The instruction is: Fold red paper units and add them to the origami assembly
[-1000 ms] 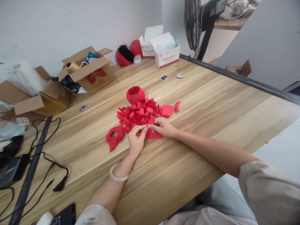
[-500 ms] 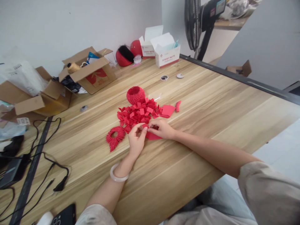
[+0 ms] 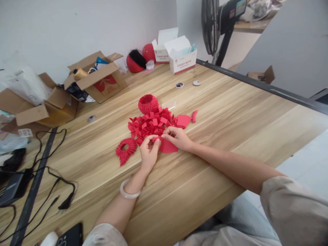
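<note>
A small piece of red paper (image 3: 155, 139) is pinched between thumb and fingers of my left hand (image 3: 149, 152). From the right, my right hand (image 3: 179, 139) closes its thumb and forefinger on the same paper's edge. Beneath them a larger red paper sheet (image 3: 169, 146) lies flat on the table. Just beyond my hands spreads a pile of small folded red papers (image 3: 151, 123). A round red folded-paper bowl (image 3: 148, 104) stands behind the pile. Left of my left hand lies a red folded-paper ring (image 3: 126, 149) with a pointed tail.
Red paper sheets (image 3: 183, 121) and a short red strip (image 3: 194, 116) lie right of the pile. Cardboard boxes (image 3: 98, 80) stand at the back left, a sticky note box (image 3: 183, 61) at the back. Black cables (image 3: 55, 177) and a phone (image 3: 70, 235) lie on the left.
My right hand has shifted slightly up, with its fingers straighter along the paper's edge. More of the red sheet beneath shows. My left hand stays nearly in place.
</note>
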`<state>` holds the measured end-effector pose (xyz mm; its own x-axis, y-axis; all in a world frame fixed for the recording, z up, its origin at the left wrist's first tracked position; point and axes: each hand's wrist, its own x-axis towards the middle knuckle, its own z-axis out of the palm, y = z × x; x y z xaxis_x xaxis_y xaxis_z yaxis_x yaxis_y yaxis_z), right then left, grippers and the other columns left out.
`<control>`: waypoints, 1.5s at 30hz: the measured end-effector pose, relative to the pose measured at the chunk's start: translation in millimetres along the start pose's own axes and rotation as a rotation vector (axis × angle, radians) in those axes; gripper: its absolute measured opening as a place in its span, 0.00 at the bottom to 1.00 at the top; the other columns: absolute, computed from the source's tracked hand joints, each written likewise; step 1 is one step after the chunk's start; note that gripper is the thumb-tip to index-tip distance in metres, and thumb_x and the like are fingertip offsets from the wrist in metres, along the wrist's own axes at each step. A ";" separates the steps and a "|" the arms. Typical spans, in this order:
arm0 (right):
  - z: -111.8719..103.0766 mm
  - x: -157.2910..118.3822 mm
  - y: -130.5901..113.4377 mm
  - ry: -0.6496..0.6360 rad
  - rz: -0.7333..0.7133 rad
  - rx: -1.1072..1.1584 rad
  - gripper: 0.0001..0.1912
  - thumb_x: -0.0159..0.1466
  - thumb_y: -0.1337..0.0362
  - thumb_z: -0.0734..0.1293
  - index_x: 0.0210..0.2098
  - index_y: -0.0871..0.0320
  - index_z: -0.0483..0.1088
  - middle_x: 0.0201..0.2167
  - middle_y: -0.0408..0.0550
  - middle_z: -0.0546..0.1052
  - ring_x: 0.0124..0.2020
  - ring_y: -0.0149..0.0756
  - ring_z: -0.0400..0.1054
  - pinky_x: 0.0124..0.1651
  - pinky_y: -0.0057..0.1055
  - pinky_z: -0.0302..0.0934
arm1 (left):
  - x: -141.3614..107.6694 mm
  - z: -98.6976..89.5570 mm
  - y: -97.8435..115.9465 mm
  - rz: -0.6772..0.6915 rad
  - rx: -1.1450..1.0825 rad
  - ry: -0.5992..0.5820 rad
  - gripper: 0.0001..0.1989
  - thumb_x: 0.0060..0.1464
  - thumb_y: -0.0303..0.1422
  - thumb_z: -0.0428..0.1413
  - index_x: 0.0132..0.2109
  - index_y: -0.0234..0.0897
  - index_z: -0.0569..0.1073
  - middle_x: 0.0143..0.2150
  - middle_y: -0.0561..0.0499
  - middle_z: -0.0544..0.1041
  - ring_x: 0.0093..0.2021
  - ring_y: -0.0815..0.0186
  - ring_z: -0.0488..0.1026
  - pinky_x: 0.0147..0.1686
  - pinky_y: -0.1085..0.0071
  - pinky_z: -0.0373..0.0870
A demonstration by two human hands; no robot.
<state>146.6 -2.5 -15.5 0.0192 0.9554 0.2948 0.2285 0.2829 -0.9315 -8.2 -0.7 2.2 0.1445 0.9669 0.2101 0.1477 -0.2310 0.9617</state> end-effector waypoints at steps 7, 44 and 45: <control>1.5 0.6 4.0 0.070 0.033 0.091 0.18 0.54 0.52 0.68 0.21 0.60 0.63 0.20 0.43 0.69 0.22 0.27 0.60 0.27 0.26 0.56 | 0.6 -1.3 -4.1 -0.005 0.040 -0.016 0.08 0.49 0.35 0.58 0.34 0.33 0.73 0.29 0.52 0.72 0.29 0.72 0.67 0.32 0.76 0.66; -6.0 -1.7 -11.5 -0.197 -0.054 0.133 0.12 0.58 0.57 0.66 0.29 0.62 0.70 0.25 0.45 0.71 0.25 0.27 0.62 0.30 0.25 0.57 | 1.5 -1.3 -6.7 -0.043 0.047 -0.109 0.10 0.47 0.37 0.59 0.32 0.34 0.72 0.26 0.53 0.70 0.26 0.72 0.65 0.28 0.77 0.63; -5.5 -1.5 -10.8 -0.209 -0.038 0.148 0.13 0.58 0.57 0.66 0.29 0.62 0.70 0.24 0.44 0.70 0.24 0.26 0.61 0.29 0.25 0.56 | 1.6 -1.4 -7.1 -0.043 0.051 -0.111 0.10 0.47 0.37 0.59 0.32 0.33 0.72 0.26 0.53 0.70 0.26 0.72 0.65 0.28 0.77 0.62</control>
<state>149.5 -7.4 -4.7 -0.1920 0.9363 0.2939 0.0799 0.3134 -0.9462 -10.4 2.7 -4.1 0.2442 0.9588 0.1452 0.2057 -0.1975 0.9585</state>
